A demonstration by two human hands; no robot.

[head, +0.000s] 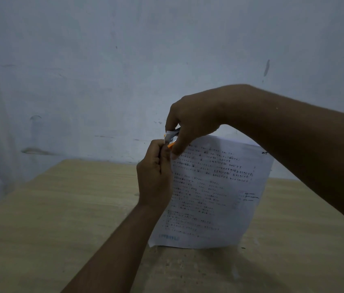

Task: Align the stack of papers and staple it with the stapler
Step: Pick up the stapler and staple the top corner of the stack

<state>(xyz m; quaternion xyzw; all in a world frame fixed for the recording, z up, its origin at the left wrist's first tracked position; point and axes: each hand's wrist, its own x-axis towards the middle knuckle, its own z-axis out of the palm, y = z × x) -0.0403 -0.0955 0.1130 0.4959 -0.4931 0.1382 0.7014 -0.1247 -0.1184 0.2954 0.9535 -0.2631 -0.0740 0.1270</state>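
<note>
A stack of printed white papers (211,193) hangs in the air above the wooden table (50,218), its lower edge close to the tabletop. My left hand (154,176) grips the stack at its upper left corner, fingers closed around the edge. My right hand (196,123) comes in from the upper right and is closed on a small stapler (172,137) with orange and metal parts, set over that same corner. Most of the stapler is hidden by my fingers.
A pale blue-grey wall (124,70) with scuff marks stands right behind the table. The room is dim. Bare wood lies to the left and in front of the papers.
</note>
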